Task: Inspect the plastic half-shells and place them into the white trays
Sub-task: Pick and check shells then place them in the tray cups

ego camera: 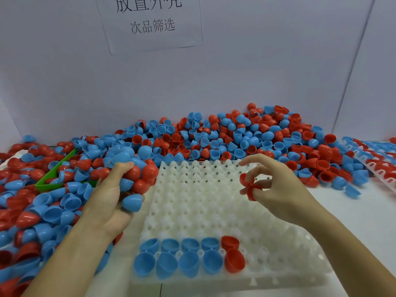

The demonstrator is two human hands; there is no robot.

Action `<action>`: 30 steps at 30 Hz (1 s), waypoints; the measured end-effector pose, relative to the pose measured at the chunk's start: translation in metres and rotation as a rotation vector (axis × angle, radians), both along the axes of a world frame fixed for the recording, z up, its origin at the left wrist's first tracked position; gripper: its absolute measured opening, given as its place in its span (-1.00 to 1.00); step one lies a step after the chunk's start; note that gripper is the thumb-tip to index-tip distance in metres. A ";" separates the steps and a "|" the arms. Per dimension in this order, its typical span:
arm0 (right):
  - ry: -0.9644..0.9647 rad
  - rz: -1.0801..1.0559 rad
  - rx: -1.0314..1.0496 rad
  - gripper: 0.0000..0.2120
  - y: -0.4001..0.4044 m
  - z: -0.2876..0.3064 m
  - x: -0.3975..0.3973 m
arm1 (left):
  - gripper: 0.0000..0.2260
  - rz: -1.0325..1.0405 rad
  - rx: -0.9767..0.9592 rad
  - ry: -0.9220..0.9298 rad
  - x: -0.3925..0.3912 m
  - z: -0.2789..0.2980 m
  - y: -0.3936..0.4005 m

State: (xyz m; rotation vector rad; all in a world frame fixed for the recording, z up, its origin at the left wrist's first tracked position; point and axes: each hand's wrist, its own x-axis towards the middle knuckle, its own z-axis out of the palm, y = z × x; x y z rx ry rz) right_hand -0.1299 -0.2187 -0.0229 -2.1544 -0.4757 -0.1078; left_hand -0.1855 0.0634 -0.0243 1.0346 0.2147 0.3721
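Right hand (276,187) pinches one red half-shell (248,185); left hand (113,200) grips several; white tray (214,200) holds eight blue, two red.

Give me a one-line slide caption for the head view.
Left hand grips several half-shells, right hand pinches a red shell above the white tray.

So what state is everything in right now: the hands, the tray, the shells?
Left hand: grips a bunch of blue and red shells.
Right hand: pinches one red shell above the tray.
Tray: mostly unfilled; near rows hold eight blue shells and two red, open side up.
Pile: loose, unsorted, heaped against the wall.
Green bin: partly buried in shells.
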 end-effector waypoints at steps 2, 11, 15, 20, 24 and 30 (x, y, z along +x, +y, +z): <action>-0.042 0.008 -0.037 -0.32 0.002 0.000 -0.001 | -0.84 0.009 0.003 0.038 -0.001 -0.001 0.003; -0.156 0.091 -0.309 -0.21 0.002 0.014 -0.016 | -0.82 -0.025 -0.009 0.065 -0.003 0.003 -0.002; -0.049 0.216 -0.455 -0.40 -0.004 0.030 -0.027 | -0.86 -0.023 -0.015 0.078 -0.005 0.004 -0.004; 0.053 0.315 -0.645 -0.47 0.000 0.029 -0.039 | -0.80 -0.018 -0.022 0.088 -0.004 0.005 -0.008; 0.075 0.334 -0.693 -0.48 0.005 0.022 -0.041 | -0.87 -0.027 -0.030 0.094 -0.005 0.004 -0.011; 0.015 0.415 -0.702 -0.60 0.004 0.014 -0.034 | -0.93 -0.026 -0.016 0.113 -0.003 0.004 -0.017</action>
